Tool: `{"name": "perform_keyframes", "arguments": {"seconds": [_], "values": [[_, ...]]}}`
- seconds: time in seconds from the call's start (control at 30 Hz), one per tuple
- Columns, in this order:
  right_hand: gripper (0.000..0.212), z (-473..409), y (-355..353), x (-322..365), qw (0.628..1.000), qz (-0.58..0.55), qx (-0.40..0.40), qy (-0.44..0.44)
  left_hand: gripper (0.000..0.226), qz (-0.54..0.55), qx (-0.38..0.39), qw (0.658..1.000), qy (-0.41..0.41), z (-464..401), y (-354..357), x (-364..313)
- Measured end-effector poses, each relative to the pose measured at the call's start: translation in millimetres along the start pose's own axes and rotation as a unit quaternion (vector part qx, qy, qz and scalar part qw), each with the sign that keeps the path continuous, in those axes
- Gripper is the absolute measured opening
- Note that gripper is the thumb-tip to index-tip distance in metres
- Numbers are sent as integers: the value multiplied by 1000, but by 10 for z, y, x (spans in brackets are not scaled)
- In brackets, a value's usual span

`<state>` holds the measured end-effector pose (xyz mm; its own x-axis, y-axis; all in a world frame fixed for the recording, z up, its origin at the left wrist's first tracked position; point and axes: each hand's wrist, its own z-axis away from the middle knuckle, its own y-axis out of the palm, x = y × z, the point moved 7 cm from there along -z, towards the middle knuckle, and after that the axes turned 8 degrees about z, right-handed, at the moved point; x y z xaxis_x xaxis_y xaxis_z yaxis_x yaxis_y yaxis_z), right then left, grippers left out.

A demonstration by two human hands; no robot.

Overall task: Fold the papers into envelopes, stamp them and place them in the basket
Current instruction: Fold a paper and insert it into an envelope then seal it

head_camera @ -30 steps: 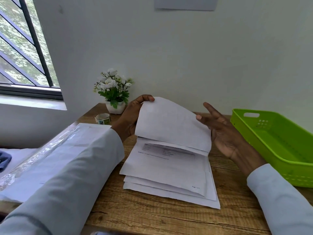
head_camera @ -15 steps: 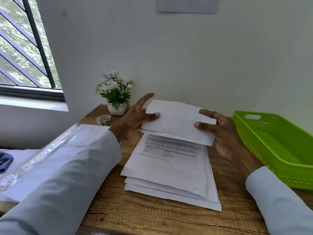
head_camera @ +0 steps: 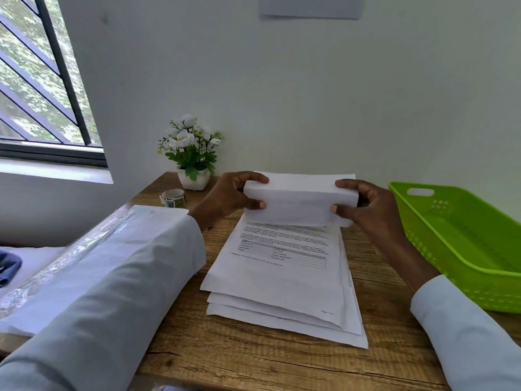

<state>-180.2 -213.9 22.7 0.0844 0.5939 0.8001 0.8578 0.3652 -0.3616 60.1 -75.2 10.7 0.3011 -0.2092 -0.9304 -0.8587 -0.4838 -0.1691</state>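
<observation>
A white sheet folded into a narrow band (head_camera: 300,203) is held above the far end of a stack of printed papers (head_camera: 282,280) on the wooden table. My left hand (head_camera: 231,197) pinches its left end, thumb below and fingers curled over the top. At the right end my right hand (head_camera: 366,210) grips it the same way. A green plastic basket (head_camera: 462,249) stands at the right, with nothing visible inside. A small roll of stamps (head_camera: 174,197) sits at the back left near the flower pot.
A white pot of white flowers (head_camera: 191,153) stands against the wall at the back. A wrapped white packet (head_camera: 93,244) lies along the table's left side under my left sleeve. A window is at the far left.
The sheet went from half open and lifted by my left hand to folded over into a narrow band. Both hands closed onto its ends and the view tilted slightly.
</observation>
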Motion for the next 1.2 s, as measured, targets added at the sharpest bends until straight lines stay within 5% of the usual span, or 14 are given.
{"name": "perform_keyframes", "arguments": {"seconds": [0.1,0.23,0.33,0.57,0.73,0.93,1.03,1.2], "values": [[49,-7,-8,-14,1000,11,-7,-1,39,-142,18,989,36,-7,26,2],[23,-1,-12,30,995,88,-28,-32,23,-276,-43,958,60,-8,-32,-6],[39,-34,16,39,990,127,-24,-51,26,-356,-75,929,69,10,-47,-32],[11,-1,88,115,998,-37,39,-28,32,-417,27,904,90,63,289,-204],[14,17,43,142,987,-162,12,13,19,-315,97,942,67,31,570,-295],[28,74,194,-3,932,-334,47,133,34,-103,99,990,-5,39,615,-414],[24,117,353,-63,925,-329,80,174,41,-17,102,993,-61,49,670,-383],[30,56,339,-126,918,-352,34,181,21,24,109,985,-132,79,681,-239]]}}
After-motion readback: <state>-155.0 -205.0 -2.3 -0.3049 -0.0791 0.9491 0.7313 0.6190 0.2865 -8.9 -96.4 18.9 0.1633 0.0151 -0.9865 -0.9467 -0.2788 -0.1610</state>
